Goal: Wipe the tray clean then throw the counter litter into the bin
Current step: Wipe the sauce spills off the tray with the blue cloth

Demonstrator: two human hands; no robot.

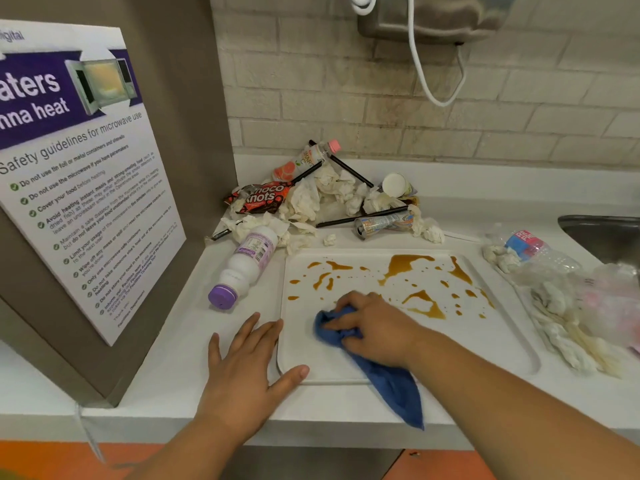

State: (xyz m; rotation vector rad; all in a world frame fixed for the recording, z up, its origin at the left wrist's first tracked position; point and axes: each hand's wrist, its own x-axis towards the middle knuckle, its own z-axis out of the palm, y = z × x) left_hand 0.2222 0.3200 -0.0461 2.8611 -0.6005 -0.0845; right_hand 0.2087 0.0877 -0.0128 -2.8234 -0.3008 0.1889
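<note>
Here, at far left, a microwave safety poster (79, 174) is seen propped against a brown panel at the end of the counter (166, 386). Just beside it, a white bottle (247, 268) with a purple cap is laid on its side on the counter, near the far-left corner of the tray (478, 348). The left hand (242, 372) is placed flat with fingers straight and spread, and nothing is held; its thumb is rested on the tray's near-left rim and its fingertips touch the left edge. The white tray is set flat on the counter, close to the front edge. Behind it, against the brick wall, a litter pile (329, 195) is heaped: crumpled tissues, a snack wrapper (263, 199), black straws (349, 169), a paper cup (394, 184) and a crushed can (381, 225). On the tray's near-left part a blue cloth (391, 386) is gripped by the right hand (377, 327), whose fingers are curled over the bunched fabric and pressed down; the loose tail is trailed over the near rim towards the counter edge. Brown spill (424, 306) is scattered across the tray's far and right portions. Right of the tray, a clear plastic bottle (540, 252), soiled tissues (568, 341) and what appears to be thin plastic wrap (609, 299) are strewn. At far right, a steel sink (602, 233) is cut off by the frame.
</note>
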